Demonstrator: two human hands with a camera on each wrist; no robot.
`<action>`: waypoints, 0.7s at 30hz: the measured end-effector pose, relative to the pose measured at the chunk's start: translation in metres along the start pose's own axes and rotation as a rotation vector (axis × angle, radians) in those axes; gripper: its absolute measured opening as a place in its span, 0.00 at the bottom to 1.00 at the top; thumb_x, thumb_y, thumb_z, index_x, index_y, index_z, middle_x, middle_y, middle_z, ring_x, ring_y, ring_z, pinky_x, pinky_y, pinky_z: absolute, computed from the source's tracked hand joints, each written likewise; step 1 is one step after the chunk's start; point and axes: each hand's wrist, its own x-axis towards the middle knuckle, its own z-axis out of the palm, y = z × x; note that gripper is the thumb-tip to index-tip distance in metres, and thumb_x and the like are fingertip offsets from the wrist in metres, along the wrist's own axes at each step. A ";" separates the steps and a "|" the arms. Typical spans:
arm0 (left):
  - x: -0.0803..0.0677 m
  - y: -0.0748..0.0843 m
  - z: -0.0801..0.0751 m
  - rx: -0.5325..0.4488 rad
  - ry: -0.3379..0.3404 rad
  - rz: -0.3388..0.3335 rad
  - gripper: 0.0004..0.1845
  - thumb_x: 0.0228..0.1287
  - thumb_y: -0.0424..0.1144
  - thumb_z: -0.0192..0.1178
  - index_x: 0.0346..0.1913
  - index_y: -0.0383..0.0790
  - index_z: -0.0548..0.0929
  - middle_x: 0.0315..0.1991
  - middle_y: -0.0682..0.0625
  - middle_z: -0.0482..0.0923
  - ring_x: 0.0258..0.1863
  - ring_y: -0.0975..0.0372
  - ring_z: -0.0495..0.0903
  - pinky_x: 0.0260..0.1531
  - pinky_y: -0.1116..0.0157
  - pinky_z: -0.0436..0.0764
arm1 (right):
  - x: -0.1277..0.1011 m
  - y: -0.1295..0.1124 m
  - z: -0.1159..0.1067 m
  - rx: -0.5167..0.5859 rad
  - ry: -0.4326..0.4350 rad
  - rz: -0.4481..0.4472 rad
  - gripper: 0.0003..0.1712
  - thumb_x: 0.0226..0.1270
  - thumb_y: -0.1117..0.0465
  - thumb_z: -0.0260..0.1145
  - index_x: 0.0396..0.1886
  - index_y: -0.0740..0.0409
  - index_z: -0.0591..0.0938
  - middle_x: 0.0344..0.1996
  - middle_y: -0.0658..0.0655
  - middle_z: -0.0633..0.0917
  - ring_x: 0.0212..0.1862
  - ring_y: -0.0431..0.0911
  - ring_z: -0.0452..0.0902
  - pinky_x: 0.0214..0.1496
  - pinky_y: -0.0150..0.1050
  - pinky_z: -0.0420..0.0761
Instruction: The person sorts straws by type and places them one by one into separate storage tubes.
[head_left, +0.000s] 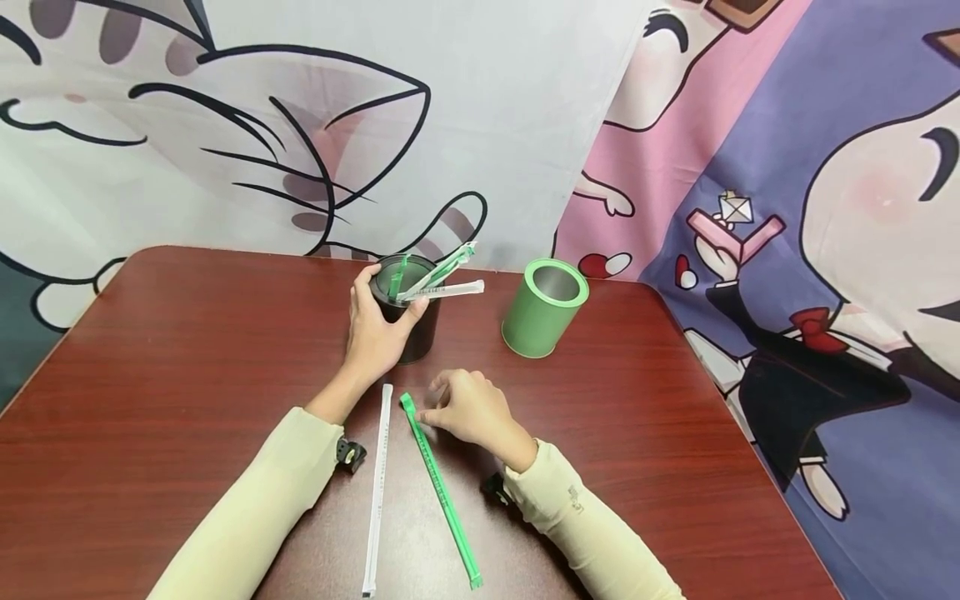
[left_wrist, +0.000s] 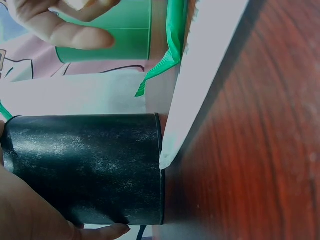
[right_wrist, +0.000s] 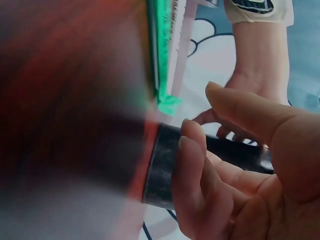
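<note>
Hands first, from the left: the left hand (head_left: 378, 329) is wrapped round the black cup (head_left: 408, 321), thumb on one side and fingers curling over the far rim, so the cup stands steady and upright on the counter (head_left: 187, 358). The left wrist view confirms it, with palm and fingertips pressed against the dark wall of the cup (left_wrist: 90, 170). Sticking out of its mouth are several wrapped straws (head_left: 442, 279), green and white, leaning to the right over the rim because they are longer than the cup is deep.

Moving towards the middle, a white wrapped straw (head_left: 377, 492) lies flat on the counter, running from near the left wrist down towards the near edge. Just beside it, and angled away, lies a green wrapped straw (head_left: 440, 492), its top end right at the right hand (head_left: 468, 408). That hand rests low on the counter, fingers loosely curled with the tips at the green straw's upper end; I judge it is touching the wrapper, but whether it has actually pinched it I cannot tell, since the fingers hide the contact. The right wrist view shows only relaxed, bent fingers (right_wrist: 200, 170) with nothing clearly between them.

Further right, well apart from both hands, a green cup (head_left: 543, 308) stands tilted in view, its mouth open and nothing visible inside.
</note>
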 end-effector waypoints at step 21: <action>-0.003 0.002 -0.001 0.002 -0.010 -0.027 0.46 0.58 0.61 0.67 0.73 0.51 0.55 0.69 0.45 0.58 0.67 0.48 0.61 0.60 0.45 0.64 | -0.001 -0.001 0.013 -0.149 -0.149 0.032 0.16 0.42 0.47 0.80 0.13 0.41 0.79 0.14 0.41 0.74 0.21 0.40 0.70 0.22 0.40 0.71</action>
